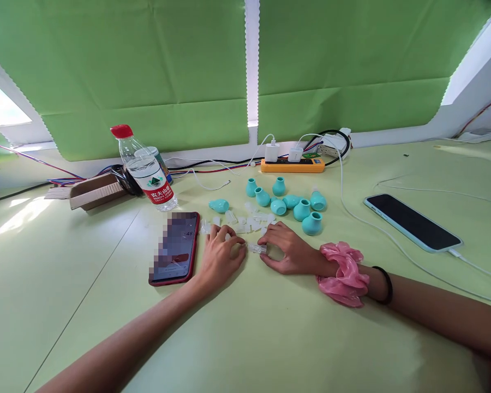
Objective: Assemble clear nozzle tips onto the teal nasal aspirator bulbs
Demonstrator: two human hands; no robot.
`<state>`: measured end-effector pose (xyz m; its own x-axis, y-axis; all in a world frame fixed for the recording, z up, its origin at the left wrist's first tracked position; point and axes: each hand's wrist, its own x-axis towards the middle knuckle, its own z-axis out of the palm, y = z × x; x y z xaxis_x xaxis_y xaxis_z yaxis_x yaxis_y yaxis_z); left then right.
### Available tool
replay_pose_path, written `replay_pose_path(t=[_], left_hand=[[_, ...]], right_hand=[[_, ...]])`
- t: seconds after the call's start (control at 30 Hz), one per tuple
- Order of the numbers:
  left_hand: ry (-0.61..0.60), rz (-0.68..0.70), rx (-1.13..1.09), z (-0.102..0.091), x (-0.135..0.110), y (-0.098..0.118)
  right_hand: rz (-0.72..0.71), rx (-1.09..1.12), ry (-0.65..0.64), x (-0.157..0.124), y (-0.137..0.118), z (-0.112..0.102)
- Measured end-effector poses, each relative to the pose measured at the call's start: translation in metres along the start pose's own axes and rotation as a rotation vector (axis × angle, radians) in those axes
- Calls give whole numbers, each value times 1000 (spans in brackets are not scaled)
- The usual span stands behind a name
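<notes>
A small clear plastic piece [257,248] lies low over the table between my two hands. My right hand [288,250], with a pink scrunchie [343,275] at its wrist, pinches the piece's right end between thumb and fingers. The closed thumb and index finger of my left hand [221,254] meet close to its left end; whether they grip it or another small part is hidden. Just beyond the fingers, several translucent plastic pieces [242,228] lie loose. Farther back is a group of turquoise bulb-shaped pieces with open necks [301,210], and a single turquoise piece [219,206] lies to their left.
Left of my left hand lies a red-cased phone [175,248]. Behind it stand a water bottle [149,174] and an open cardboard box [96,191]. An orange power strip [292,166] sits at the back. A charging phone [411,221] and white cable [366,222] are on the right.
</notes>
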<state>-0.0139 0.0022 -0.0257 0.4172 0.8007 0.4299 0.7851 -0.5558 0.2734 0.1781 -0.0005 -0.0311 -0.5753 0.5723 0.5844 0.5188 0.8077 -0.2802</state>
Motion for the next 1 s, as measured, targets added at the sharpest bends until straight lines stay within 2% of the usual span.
replay_pose_path(t=[0.13,0.3,0.43,0.7,0.87,1.0], left_hand=[[106,85,-41,-2,0,-1],[214,231,-230,-5,-1,-1],[169,297,-310,-3,1,-2],[104,294,-323,-2,1,0],[73,296,-325,-2,1,-2],[95,301,-358,-2,1,-3]], right_hand=[[4,34,-21,0,0,0],[-10,54,-35,0,1,1],[-31,53,-43,0,3,2],[-30,41,-61,2,2,1],[16,62,-84,2,1,0],[92,106,-71,3,-1,-2]])
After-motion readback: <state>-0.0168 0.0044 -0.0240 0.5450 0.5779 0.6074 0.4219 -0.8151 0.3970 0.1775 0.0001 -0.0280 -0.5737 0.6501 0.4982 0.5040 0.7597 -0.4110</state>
